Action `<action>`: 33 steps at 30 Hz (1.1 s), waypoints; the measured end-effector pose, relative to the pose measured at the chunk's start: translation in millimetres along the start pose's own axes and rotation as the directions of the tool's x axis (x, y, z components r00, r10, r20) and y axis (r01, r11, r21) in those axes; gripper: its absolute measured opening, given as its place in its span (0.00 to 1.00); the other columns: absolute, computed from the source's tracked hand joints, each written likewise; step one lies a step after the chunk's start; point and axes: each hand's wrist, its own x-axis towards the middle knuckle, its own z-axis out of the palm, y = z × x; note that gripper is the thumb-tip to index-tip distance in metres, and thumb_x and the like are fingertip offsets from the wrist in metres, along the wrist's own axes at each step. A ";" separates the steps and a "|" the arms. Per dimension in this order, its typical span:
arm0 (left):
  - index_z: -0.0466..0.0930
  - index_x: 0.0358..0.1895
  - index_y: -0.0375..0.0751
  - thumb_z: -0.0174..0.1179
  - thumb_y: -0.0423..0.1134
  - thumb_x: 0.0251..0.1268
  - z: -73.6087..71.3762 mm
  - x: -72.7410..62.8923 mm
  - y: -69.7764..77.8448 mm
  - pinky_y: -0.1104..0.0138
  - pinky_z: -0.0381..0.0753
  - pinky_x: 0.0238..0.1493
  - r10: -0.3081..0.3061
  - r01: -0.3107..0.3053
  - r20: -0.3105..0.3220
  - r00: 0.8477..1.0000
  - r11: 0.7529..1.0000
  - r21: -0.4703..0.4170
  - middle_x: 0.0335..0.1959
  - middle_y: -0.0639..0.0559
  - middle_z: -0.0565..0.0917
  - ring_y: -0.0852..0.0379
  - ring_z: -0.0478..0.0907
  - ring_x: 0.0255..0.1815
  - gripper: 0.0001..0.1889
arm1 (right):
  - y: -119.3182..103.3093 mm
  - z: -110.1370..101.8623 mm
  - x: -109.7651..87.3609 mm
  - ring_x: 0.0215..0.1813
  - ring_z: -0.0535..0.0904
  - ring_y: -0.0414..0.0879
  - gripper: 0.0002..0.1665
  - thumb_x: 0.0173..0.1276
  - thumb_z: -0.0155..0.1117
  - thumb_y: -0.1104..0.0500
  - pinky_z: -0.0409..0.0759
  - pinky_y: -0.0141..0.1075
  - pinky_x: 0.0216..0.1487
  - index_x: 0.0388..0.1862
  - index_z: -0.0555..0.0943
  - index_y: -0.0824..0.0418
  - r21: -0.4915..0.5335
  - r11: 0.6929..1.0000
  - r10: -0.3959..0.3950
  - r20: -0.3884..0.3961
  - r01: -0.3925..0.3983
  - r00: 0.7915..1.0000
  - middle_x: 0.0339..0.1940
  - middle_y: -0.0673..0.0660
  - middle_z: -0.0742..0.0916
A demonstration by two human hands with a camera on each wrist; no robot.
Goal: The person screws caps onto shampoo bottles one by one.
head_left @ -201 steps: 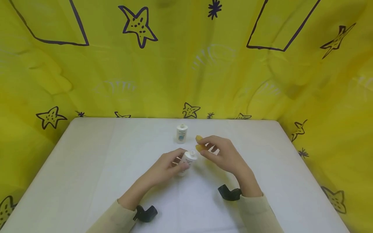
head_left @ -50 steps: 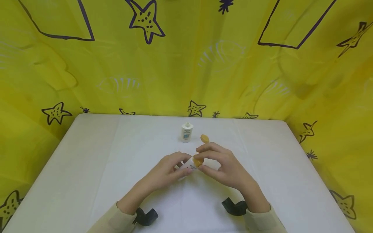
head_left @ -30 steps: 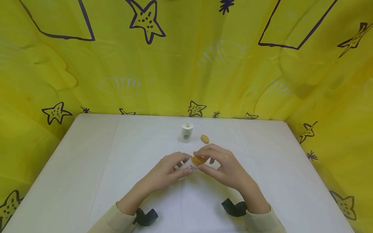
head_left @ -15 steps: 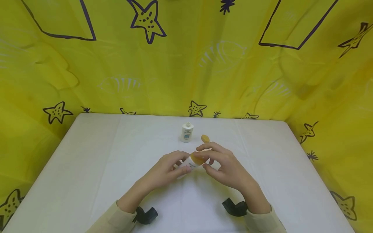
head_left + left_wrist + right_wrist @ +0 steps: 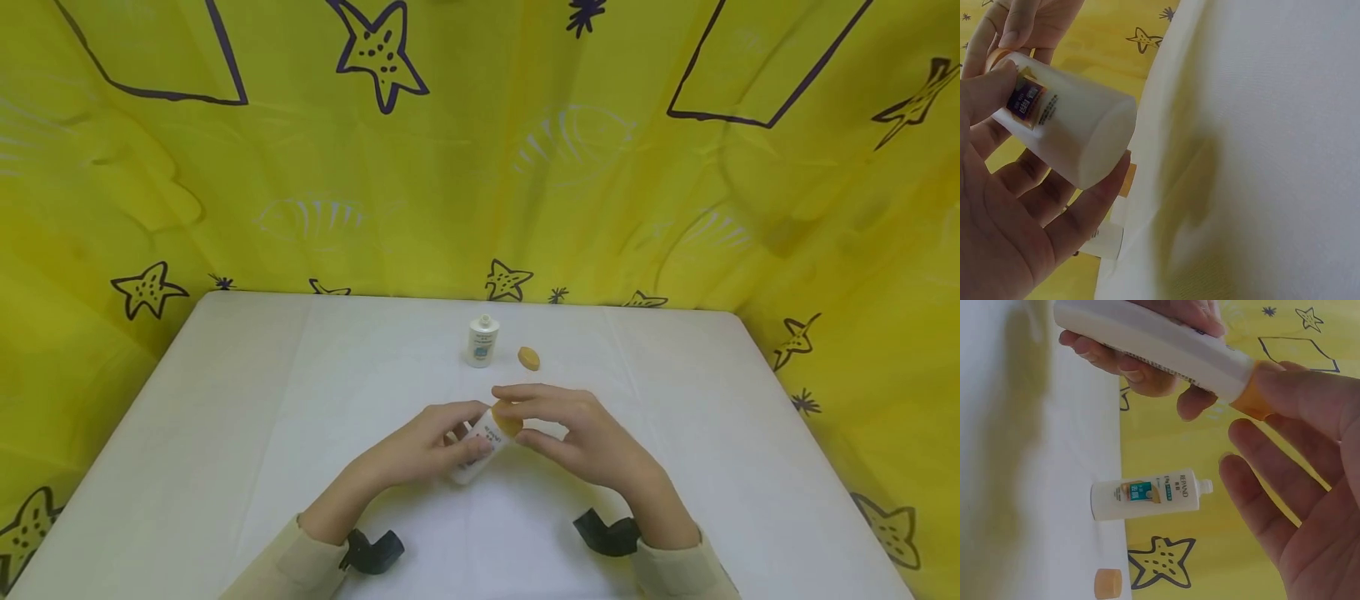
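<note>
Head view — left hand [image 5: 431, 440] grips bottle [image 5: 488, 432]; right hand [image 5: 581, 429] pinches cap [image 5: 509, 423]; side edges [image 5: 120, 425] distant

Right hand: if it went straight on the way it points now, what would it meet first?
The orange cap on the tilted white bottle, which the right hand touches; beyond it, probably the left hand, though depth is unclear.

Soft, dim light is falling on the white tabletop [image 5: 225, 467] — blurry olive shadows [image 5: 1191, 181] are darkening it in both wrist views — while the head view is smearing lettering on the orange-capped bottle [image 5: 491, 430].
</note>
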 end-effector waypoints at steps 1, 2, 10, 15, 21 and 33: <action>0.76 0.60 0.56 0.55 0.50 0.76 -0.2 0.1 -0.1 0.65 0.83 0.40 0.001 -0.001 0.004 1.000 1.000 -0.006 0.43 0.60 0.83 0.59 0.80 0.42 0.15 | 0.3 0.4 0.1 0.65 0.79 0.48 0.19 0.66 0.70 0.63 0.75 0.36 0.65 0.56 0.84 0.54 0.013 1.000 -0.010 0.002 0.010 1.000 0.63 0.52 0.83; 0.76 0.60 0.55 0.55 0.49 0.76 -0.4 0.3 -0.2 0.65 0.83 0.40 0.003 -0.003 0.009 1.000 1.000 -0.012 0.43 0.60 0.83 0.59 0.80 0.42 0.15 | 0.5 0.9 0.2 0.65 0.79 0.48 0.19 0.67 0.69 0.63 0.75 0.36 0.65 0.56 0.84 0.55 0.024 1.000 -0.017 0.002 0.017 1.000 0.63 0.53 0.83; 0.77 0.59 0.53 0.55 0.46 0.76 2.1 1.3 -0.1 0.63 0.83 0.41 0.044 -0.044 0.001 0.999 0.998 -0.042 0.43 0.59 0.83 0.60 0.79 0.41 0.13 | 1.4 3.0 0.8 0.60 0.80 0.46 0.18 0.65 0.70 0.62 0.79 0.34 0.59 0.54 0.85 0.54 0.045 0.999 -0.021 -0.026 0.022 0.999 0.58 0.51 0.84; 0.78 0.58 0.53 0.57 0.47 0.75 6.4 2.9 -0.8 0.65 0.82 0.44 0.062 -0.063 -0.070 0.996 0.998 -0.004 0.45 0.59 0.83 0.61 0.79 0.43 0.13 | 2.3 4.5 1.0 0.58 0.81 0.45 0.17 0.63 0.72 0.63 0.79 0.32 0.56 0.52 0.85 0.54 0.053 0.998 -0.027 -0.061 0.030 0.998 0.55 0.51 0.85; 0.79 0.57 0.54 0.58 0.51 0.73 11.6 3.3 3.0 0.66 0.80 0.45 0.075 -0.056 -0.180 0.981 0.993 0.104 0.45 0.61 0.82 0.63 0.77 0.43 0.15 | 3.9 8.8 2.2 0.56 0.80 0.43 0.17 0.62 0.72 0.63 0.77 0.29 0.58 0.50 0.84 0.53 -0.006 0.999 -0.041 -0.109 0.041 0.993 0.54 0.50 0.83; 0.78 0.52 0.51 0.66 0.51 0.65 20.5 3.3 3.5 0.68 0.77 0.41 0.107 -0.022 -0.331 0.938 0.968 0.251 0.40 0.65 0.81 0.64 0.75 0.37 0.17 | 5.7 16.2 3.9 0.47 0.79 0.38 0.16 0.61 0.74 0.59 0.79 0.29 0.49 0.47 0.83 0.53 -0.077 0.997 -0.030 -0.175 0.017 0.984 0.47 0.46 0.82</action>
